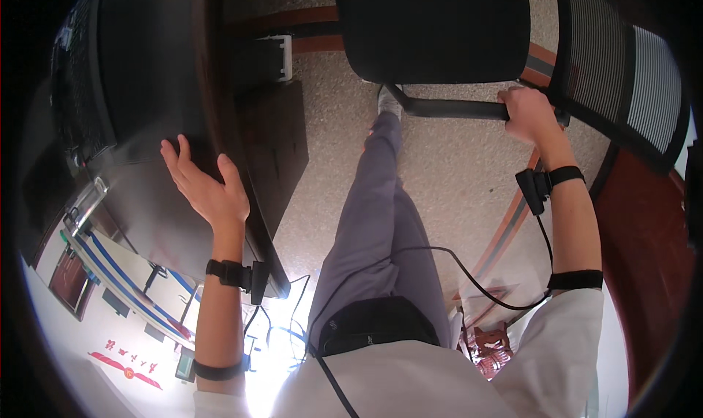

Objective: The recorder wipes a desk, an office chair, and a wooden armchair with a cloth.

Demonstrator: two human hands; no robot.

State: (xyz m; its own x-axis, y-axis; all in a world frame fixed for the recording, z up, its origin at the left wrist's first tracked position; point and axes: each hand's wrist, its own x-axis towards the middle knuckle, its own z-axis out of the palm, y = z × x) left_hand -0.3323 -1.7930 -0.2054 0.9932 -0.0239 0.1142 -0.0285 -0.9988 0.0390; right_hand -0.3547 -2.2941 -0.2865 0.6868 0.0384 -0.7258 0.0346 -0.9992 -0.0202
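White shirt [381,385] and black waist pouch [377,328] sit closest to view. Beyond them the black chair [439,33] stands on the speckled floor [307,205], its seat apart from the dark bench [150,59]. The person's right hand [531,114] has its fingers clamped around the armrest [454,109], so I'd judge that hold made. The left hand [209,187] is over the bench edge, fingers apart; whether it touches, I can't tell. How much handling of the chair is left, I can't judge from here.

Speckled, brown-striped floor [461,191] and a dark red panel [648,249]
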